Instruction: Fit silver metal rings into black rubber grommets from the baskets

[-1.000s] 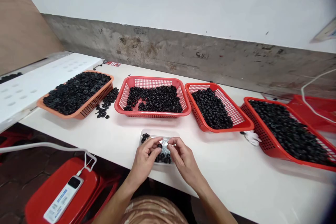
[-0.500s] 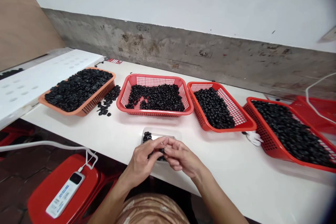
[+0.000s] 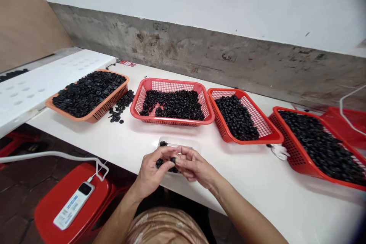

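Near the table's front edge, my left hand (image 3: 153,169) and my right hand (image 3: 193,164) meet fingertip to fingertip. Between their thumbs and fingers is a small round black part (image 3: 172,159), pinched from both sides. Its exact kind is too small to make out. Just behind and below the hands sits a clear plastic tray (image 3: 194,145) with more black parts (image 3: 163,143) in it, partly hidden by my fingers. Straight ahead of the hands stands a red mesh basket (image 3: 171,122) holding many small black rings (image 3: 183,105).
An orange basket (image 3: 95,116) heaped with black pieces stands left, with loose pieces (image 3: 121,106) beside it. Two more red baskets (image 3: 228,137) (image 3: 297,164) stand right, a white crumpled scrap (image 3: 280,151) between them. A power strip (image 3: 73,206) lies on a red stool (image 3: 47,202).
The black part between my fingertips now shows more plainly. Both hands stay together over the tray, with only slight finger movement. The whole view has shifted a little.
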The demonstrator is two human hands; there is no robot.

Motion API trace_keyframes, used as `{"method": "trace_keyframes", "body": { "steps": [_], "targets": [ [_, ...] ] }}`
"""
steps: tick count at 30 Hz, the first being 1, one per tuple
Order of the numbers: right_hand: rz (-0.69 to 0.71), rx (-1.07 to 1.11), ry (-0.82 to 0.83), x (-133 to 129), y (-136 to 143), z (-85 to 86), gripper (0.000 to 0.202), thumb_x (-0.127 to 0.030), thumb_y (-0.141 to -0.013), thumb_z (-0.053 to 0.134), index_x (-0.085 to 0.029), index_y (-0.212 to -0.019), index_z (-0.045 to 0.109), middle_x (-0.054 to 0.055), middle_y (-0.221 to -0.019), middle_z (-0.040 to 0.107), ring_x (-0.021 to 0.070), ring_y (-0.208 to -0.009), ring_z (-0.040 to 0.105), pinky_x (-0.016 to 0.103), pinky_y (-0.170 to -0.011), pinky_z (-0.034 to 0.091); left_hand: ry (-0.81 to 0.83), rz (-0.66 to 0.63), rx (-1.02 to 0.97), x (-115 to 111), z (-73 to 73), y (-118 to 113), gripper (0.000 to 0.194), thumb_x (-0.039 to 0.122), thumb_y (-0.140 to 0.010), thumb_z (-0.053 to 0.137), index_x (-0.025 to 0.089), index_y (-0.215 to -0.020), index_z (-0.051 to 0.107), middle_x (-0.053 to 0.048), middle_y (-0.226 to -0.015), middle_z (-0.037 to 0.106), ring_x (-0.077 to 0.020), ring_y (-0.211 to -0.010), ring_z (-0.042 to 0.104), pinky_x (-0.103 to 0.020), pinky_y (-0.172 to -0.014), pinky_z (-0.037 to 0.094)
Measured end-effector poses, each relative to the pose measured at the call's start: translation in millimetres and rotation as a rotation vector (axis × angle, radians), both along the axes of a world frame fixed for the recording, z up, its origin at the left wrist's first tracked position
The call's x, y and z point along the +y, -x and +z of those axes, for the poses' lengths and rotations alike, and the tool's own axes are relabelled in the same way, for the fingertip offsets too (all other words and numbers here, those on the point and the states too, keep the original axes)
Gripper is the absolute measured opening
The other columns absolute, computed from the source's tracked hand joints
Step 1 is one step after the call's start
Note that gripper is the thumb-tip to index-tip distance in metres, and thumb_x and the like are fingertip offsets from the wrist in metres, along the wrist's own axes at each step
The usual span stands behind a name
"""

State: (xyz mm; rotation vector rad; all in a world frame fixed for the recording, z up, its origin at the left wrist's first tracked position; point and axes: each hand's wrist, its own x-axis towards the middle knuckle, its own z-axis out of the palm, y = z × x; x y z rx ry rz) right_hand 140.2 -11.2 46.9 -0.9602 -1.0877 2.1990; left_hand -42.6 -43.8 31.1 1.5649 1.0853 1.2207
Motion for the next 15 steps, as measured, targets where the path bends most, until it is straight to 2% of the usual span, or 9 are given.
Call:
{"method": "trace_keyframes", "body": {
  "steps": [2, 4, 6, 7, 10, 15],
  "targets": [
    [-0.058, -0.115, -0.163, 5, -1, -1.7, 0.043, -0.053, -0.078, 0.074, -0.022, -0.101, 0.054, -0.009, -0.065, 0.048, 0.003, -0.04, 0.024, 0.018, -0.038, 0.015, 0.085, 0.006, -0.158, 1, -2.7, 0, 0.025, 0.022, -0.086, 0.068, 0.021, -0.112, 0.068, -0.005, -0.095, 0.072, -0.0161, -0.078, 0.066, -0.029, -0.076, 0.055],
    [-0.09, -0.381, -0.49, 15, -4, -5.9, 0.034, -0.05, -0.087, 0.064, -0.021, -0.103, 0.059, -0.005, -0.072, 0.054, 0.0058, -0.045, 0.036, 0.019, -0.043, 0.027, 0.164, 0.039, -0.325, 4, -5.3, 1, 0.018, 0.025, -0.085, 0.069, 0.019, -0.102, 0.07, -0.005, -0.095, 0.07, -0.0139, -0.072, 0.065, -0.027, -0.072, 0.055],
    [-0.048, -0.685, -0.82, 26, -5, -12.1, 0.021, -0.038, -0.093, 0.057, -0.02, -0.1, 0.065, 0.0, -0.08, 0.061, 0.0101, -0.059, 0.051, 0.022, -0.055, 0.038, 0.219, 0.079, -0.446, 7, -6.1, 2, 0.014, 0.027, -0.083, 0.071, 0.017, -0.094, 0.071, -0.004, -0.093, 0.068, -0.0124, -0.068, 0.064, -0.027, -0.07, 0.054],
    [0.002, -0.803, -0.926, 30, -4, -15.6, 0.015, -0.029, -0.093, 0.057, -0.019, -0.097, 0.067, 0.002, -0.084, 0.064, 0.0124, -0.067, 0.056, 0.023, -0.063, 0.041, 0.241, 0.095, -0.49, 8, -5.8, 2, 0.014, 0.027, -0.082, 0.073, 0.016, -0.09, 0.071, -0.004, -0.091, 0.068, -0.012, -0.067, 0.063, -0.026, -0.07, 0.053],
    [0.15, -0.971, -1.008, 36, 3, -27.0, 0.017, -0.014, -0.09, 0.056, -0.017, -0.089, 0.072, 0.006, -0.086, 0.068, 0.0171, -0.077, 0.062, 0.026, -0.071, 0.042, 0.323, 0.116, -0.59, 10, -3.9, 4, 0.014, 0.027, -0.079, 0.075, 0.015, -0.084, 0.07, -0.003, -0.086, 0.069, -0.0106, -0.066, 0.062, -0.024, -0.068, 0.051],
    [0.329, -1.146, -1.054, 33, 18, -41.8, 0.024, -0.01, -0.09, 0.05, -0.012, -0.081, 0.072, 0.012, -0.082, 0.067, 0.0206, -0.069, 0.065, 0.027, -0.062, 0.039, 0.456, 0.086, -0.699, 9, -5.5, 6, 0.015, 0.022, -0.076, 0.077, 0.016, -0.087, 0.07, -0.001, -0.084, 0.069, -0.0095, -0.066, 0.062, -0.021, -0.067, 0.05]
  ]
}}
